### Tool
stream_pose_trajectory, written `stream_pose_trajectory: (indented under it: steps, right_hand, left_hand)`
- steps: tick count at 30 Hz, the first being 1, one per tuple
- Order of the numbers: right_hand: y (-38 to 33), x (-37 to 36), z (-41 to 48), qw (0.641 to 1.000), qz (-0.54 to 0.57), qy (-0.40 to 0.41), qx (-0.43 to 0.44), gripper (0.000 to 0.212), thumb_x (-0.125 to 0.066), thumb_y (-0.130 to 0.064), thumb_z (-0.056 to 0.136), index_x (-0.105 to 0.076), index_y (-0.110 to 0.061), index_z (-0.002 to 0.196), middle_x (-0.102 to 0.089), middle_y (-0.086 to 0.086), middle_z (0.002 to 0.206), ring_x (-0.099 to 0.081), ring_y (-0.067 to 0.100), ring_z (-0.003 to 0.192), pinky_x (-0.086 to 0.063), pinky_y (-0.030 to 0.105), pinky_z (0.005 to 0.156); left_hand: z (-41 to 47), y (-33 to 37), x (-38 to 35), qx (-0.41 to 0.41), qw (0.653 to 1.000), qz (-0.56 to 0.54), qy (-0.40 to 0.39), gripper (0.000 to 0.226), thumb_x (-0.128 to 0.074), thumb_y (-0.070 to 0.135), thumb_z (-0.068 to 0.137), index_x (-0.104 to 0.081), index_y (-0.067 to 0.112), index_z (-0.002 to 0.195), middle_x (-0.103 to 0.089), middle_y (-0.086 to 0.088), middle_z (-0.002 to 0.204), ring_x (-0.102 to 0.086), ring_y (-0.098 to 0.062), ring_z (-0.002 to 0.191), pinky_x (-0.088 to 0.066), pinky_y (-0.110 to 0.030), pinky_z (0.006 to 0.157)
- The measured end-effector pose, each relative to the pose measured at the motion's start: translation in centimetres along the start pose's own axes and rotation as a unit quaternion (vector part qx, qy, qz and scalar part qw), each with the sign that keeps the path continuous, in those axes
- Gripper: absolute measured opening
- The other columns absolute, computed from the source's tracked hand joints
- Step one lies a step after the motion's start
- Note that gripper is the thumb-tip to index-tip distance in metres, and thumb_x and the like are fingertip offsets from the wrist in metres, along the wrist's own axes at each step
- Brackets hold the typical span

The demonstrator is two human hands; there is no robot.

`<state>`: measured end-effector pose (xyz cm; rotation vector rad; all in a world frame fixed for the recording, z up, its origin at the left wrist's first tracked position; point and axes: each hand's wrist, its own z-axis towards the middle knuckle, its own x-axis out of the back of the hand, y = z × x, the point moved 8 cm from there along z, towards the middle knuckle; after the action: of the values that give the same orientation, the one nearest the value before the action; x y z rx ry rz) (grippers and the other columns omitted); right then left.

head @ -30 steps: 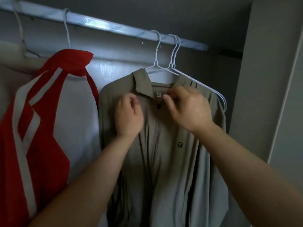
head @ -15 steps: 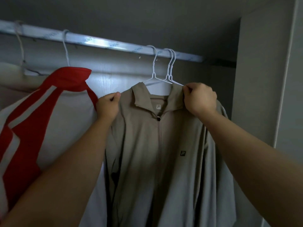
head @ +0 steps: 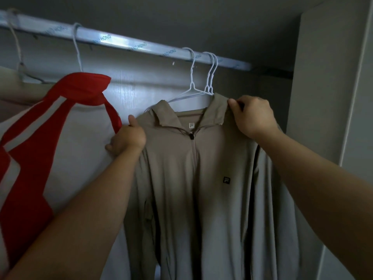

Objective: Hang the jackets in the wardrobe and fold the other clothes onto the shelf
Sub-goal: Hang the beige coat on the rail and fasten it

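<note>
— Where does the beige jacket (head: 181,188) end?
— Can't tell; well below the fingers it runs off the bottom edge.
— And the left hand (head: 129,140)?
— Most of its fingers (head: 110,148) curl out of sight at the jacket's shoulder. The right hand (head: 254,118) hides its fingertips in the collar.
— The hangers (head: 191,91)?
— Their arms are buried in cloth between the fingers. Left of the fingers, the red and white jacket (head: 50,138) is cut off; above them, the rail (head: 125,41) lettering is smeared.
</note>
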<state>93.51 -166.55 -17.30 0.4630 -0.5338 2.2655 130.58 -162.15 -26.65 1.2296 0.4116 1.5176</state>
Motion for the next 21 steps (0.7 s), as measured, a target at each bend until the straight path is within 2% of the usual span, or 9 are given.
stream_pose_trajectory:
  steps: [2, 4, 7, 9, 10, 13, 16, 18, 21]
  right_hand:
    - [0.3, 0.0, -0.4, 0.999, -0.035, -0.007, 0.007, 0.047, -0.036, -0.047, 0.105, -0.065, -0.011, 0.104, -0.065, 0.015, 0.1, -0.06, 0.035, 0.095, -0.048, 0.049, 0.087]
    - [1.0, 0.2, -0.6, 0.999, -0.05, -0.008, -0.004, 0.047, -0.03, -0.043, 0.107, -0.063, -0.009, 0.103, -0.064, 0.017, 0.1, -0.059, 0.038, 0.095, -0.046, 0.05, 0.089]
    - [2.4, -0.2, -1.2, 0.997, -0.026, -0.046, -0.047, 0.047, -0.027, -0.043, 0.107, -0.059, -0.01, 0.099, -0.063, 0.019, 0.1, -0.059, 0.04, 0.093, -0.048, 0.049, 0.087]
    - [2.9, -0.5, -1.7, 0.996, -0.016, -0.064, -0.064, 0.045, -0.027, -0.046, 0.107, -0.055, -0.012, 0.096, -0.063, 0.018, 0.1, -0.058, 0.04, 0.091, -0.049, 0.045, 0.079]
    - [3.1, -0.4, -2.0, 0.995, -0.018, -0.064, -0.068, 0.043, -0.027, -0.047, 0.106, -0.052, -0.014, 0.093, -0.062, 0.018, 0.1, -0.058, 0.041, 0.091, -0.047, 0.042, 0.076]
    - [3.8, 0.0, -2.5, 0.995, -0.017, -0.06, -0.072, 0.04, -0.027, -0.049, 0.105, -0.047, -0.019, 0.09, -0.062, 0.018, 0.1, -0.058, 0.041, 0.09, -0.043, 0.039, 0.071]
    - [3.7, 0.5, -3.1, 0.996, 0.005, -0.067, -0.059, 0.042, -0.029, -0.052, 0.104, -0.05, -0.018, 0.092, -0.064, 0.018, 0.098, -0.058, 0.042, 0.089, -0.048, 0.042, 0.073]
    - [2.7, 0.8, -3.8, 0.997, 0.019, -0.069, -0.025, 0.042, -0.032, -0.051, 0.104, -0.055, -0.018, 0.093, -0.066, 0.018, 0.095, -0.059, 0.042, 0.09, -0.051, 0.045, 0.077]
    - [0.2, 1.4, -5.1, 0.998, 0.036, -0.047, 0.034, 0.042, -0.037, -0.047, 0.103, -0.063, -0.015, 0.092, -0.068, 0.016, 0.086, -0.061, 0.041, 0.088, -0.051, 0.044, 0.074]
  left_hand:
    - [-0.1, -0.6, -0.5, 0.012, 0.999, 0.031, -0.015, 0.079, -0.001, 0.055, 0.101, -0.057, 0.008, 0.134, -0.053, -0.02, 0.14, -0.047, -0.04, 0.128, -0.02, -0.056, 0.11]
    - [-0.4, 0.1, 0.0, -0.018, 0.999, 0.029, 0.013, 0.067, -0.01, 0.047, 0.104, -0.056, 0.007, 0.132, -0.054, -0.02, 0.137, -0.048, -0.041, 0.126, -0.027, -0.053, 0.109]
    - [-2.7, 4.5, 2.1, -0.214, 0.967, -0.052, 0.127, 0.042, -0.027, 0.031, 0.106, -0.061, 0.011, 0.12, -0.063, -0.015, 0.124, -0.054, -0.038, 0.116, -0.037, -0.047, 0.098]
    - [-4.1, 7.0, 2.3, -0.301, 0.942, -0.065, 0.131, 0.036, -0.031, 0.028, 0.105, -0.062, 0.013, 0.114, -0.065, -0.011, 0.118, -0.055, -0.036, 0.111, -0.039, -0.044, 0.092]
    - [-3.9, 7.6, 2.1, -0.293, 0.948, -0.061, 0.107, 0.036, -0.03, 0.028, 0.105, -0.062, 0.013, 0.11, -0.065, -0.01, 0.116, -0.055, -0.035, 0.109, -0.039, -0.043, 0.09]
    - [-2.2, 7.6, 1.7, -0.173, 0.983, -0.049, 0.031, 0.035, -0.03, 0.021, 0.1, -0.062, 0.01, 0.106, -0.064, -0.013, 0.116, -0.056, -0.036, 0.109, -0.044, -0.042, 0.087]
    - [-2.9, 9.3, 3.1, -0.135, 0.986, -0.09, 0.039, 0.037, -0.03, 0.026, 0.101, -0.063, 0.011, 0.109, -0.064, -0.015, 0.118, -0.058, -0.038, 0.111, -0.041, -0.038, 0.084]
    - [-5.1, 12.3, 4.6, -0.231, 0.957, -0.16, 0.067, 0.037, -0.034, 0.032, 0.102, -0.066, 0.016, 0.111, -0.067, -0.01, 0.119, -0.06, -0.034, 0.111, -0.044, -0.036, 0.087]
    - [-10.2, 17.0, 6.3, -0.464, 0.868, -0.163, 0.073, 0.033, -0.047, 0.033, 0.099, -0.07, 0.019, 0.117, -0.065, 0.0, 0.128, -0.055, -0.024, 0.121, -0.042, -0.035, 0.103]
